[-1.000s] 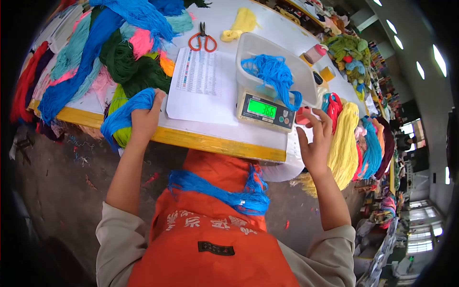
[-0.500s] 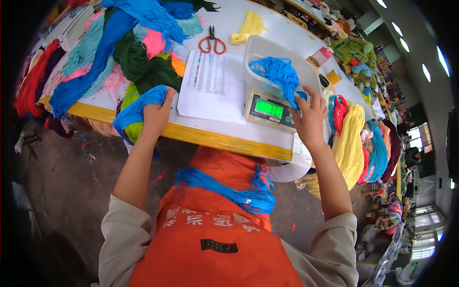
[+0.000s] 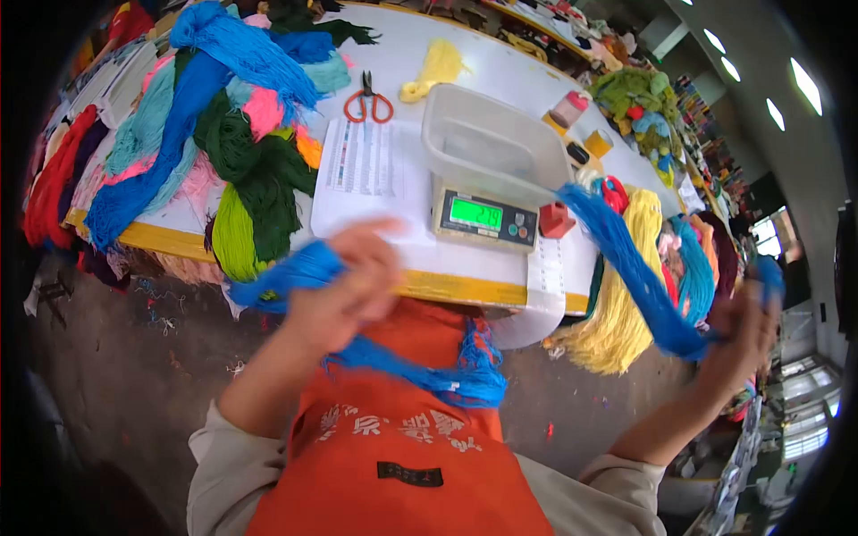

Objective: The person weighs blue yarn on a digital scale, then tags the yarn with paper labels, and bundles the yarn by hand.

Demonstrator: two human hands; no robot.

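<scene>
My right hand [image 3: 740,338], blurred by motion, is out past the table's right side, closed on a long blue yarn hank [image 3: 630,268] that stretches back toward the scale. My left hand [image 3: 351,284], also smeared, is in front of the table's near edge with a blue yarn bundle [image 3: 299,271] in its grip. Between the hands stands a digital scale [image 3: 485,221] with a lit green display, and a clear plastic tub [image 3: 496,125] sits on it. Another blue yarn hank [image 3: 424,371] lies across the orange apron [image 3: 384,438] at my waist.
Red-handled snips [image 3: 367,103] and a printed sheet [image 3: 362,170] lie left of the scale. Coloured yarn hanks [image 3: 259,134] heap at left; yellow yarn [image 3: 630,295] hangs over the right edge. A red block [image 3: 556,221] and a curling paper strip [image 3: 543,286] are beside the scale.
My right hand has lifted the blue yarn out of the tub and swung it right. My left hand has moved right and nearer with its bundle. The scale's display reads differently.
</scene>
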